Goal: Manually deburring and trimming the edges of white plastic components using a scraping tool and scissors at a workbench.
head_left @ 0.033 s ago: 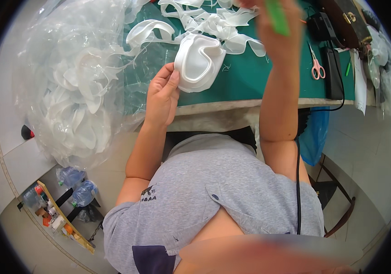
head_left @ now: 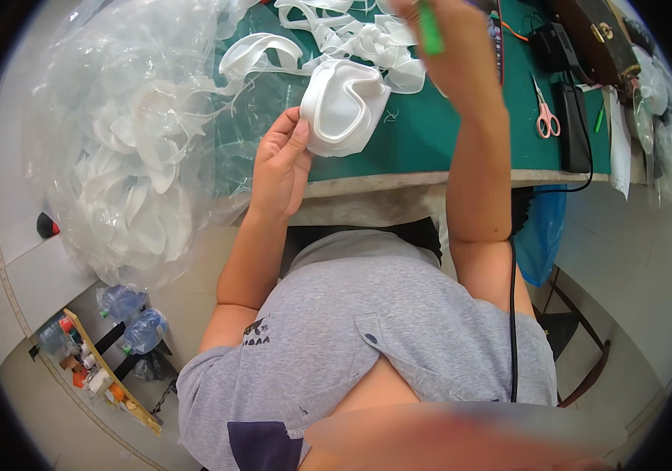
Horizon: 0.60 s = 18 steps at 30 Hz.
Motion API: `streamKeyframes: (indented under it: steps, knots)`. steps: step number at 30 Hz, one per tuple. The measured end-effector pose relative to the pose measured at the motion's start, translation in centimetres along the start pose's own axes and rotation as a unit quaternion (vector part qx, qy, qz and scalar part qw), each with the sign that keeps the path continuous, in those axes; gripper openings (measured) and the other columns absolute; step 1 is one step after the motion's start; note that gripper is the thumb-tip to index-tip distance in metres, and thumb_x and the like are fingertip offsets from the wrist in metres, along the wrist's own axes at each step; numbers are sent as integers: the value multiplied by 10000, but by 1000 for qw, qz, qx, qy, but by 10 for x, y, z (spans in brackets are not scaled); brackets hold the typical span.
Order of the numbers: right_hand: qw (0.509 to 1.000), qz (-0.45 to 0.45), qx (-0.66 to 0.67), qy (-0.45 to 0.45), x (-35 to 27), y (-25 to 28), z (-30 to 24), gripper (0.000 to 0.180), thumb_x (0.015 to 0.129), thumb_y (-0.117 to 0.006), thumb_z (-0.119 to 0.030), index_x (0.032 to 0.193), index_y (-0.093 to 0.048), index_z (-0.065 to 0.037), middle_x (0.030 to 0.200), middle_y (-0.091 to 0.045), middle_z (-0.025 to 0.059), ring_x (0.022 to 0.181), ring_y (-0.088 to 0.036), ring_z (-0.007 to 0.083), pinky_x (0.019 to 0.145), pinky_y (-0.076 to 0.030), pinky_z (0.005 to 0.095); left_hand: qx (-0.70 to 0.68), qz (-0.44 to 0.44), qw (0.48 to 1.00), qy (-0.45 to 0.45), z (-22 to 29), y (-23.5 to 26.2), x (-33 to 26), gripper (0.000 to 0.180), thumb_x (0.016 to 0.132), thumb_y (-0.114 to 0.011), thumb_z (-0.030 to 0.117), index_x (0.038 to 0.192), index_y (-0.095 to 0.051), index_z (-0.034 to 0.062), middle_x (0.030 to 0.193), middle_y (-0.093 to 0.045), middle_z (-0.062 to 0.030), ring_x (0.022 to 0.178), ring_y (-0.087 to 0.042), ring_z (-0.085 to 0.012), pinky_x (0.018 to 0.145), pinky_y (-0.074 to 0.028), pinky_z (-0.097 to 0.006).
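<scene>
My left hand (head_left: 281, 165) grips the edge of a white moulded cup-shaped piece (head_left: 344, 106) and holds it just above the near edge of the green table (head_left: 446, 133). My right hand (head_left: 449, 55) is raised over the table, closed around a thin green stick-like tool (head_left: 430, 31) whose ends I cannot make out. Behind both hands, several more white pieces and strips (head_left: 351, 31) lie in a loose pile on the green top.
A big clear plastic bag (head_left: 132, 157) full of white pieces bulges at the table's left. Pink scissors (head_left: 546, 118) and a black box (head_left: 573, 125) lie at the right. A black cable (head_left: 512, 314) hangs by my right arm. Water bottles (head_left: 132, 314) stand on the floor.
</scene>
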State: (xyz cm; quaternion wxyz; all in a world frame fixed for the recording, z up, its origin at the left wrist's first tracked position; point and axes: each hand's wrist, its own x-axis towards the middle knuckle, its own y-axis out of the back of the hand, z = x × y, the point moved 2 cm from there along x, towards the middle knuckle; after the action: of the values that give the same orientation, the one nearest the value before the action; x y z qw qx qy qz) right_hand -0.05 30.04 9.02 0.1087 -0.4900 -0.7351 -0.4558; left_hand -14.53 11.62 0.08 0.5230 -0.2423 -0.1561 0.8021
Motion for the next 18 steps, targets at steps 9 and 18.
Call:
streamKeyframes:
  steps: [9,18]
  knots:
    - [957,-51,286,-11,-55,-21,-17,244,948,-575,-200,1006,-646,27,883,-577,69,789,-531,107,686,-433,218,-90,-42,995,2,6,-9,-10,399,909,-594,51,1278,-446,17,1208,-554,-79,1123,-528,-168,978,-407,-351]
    - [844,-108,496,-172,-105,-24,-32,134,929,-576,-82,975,-611,38,908,-628,130,764,-601,140,657,-491,239,-23,-77,994,-68,1,-6,-14,428,861,-604,-56,1268,-477,-18,1193,-571,-91,1120,-535,-173,961,-431,-324]
